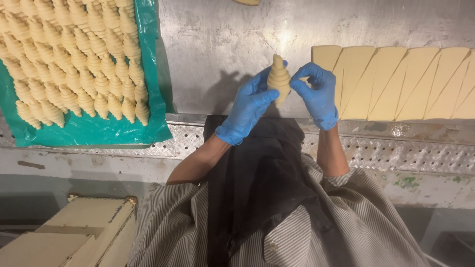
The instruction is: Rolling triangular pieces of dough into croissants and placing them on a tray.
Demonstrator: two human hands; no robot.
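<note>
Both my hands wear blue gloves and hold one rolled raw croissant (278, 79) upright above the steel table (222, 44). My left hand (246, 109) grips its left side and lower end. My right hand (316, 94) pinches its right side. To the right, a row of cut dough triangles (396, 81) lies flat on the table, touching edge to edge.
A tray lined with green plastic (94, 131) at the left carries several rows of rolled croissants (74, 59). The table's perforated metal front edge (396, 153) runs across below. A cream-coloured wooden box (74, 232) stands on the floor at lower left.
</note>
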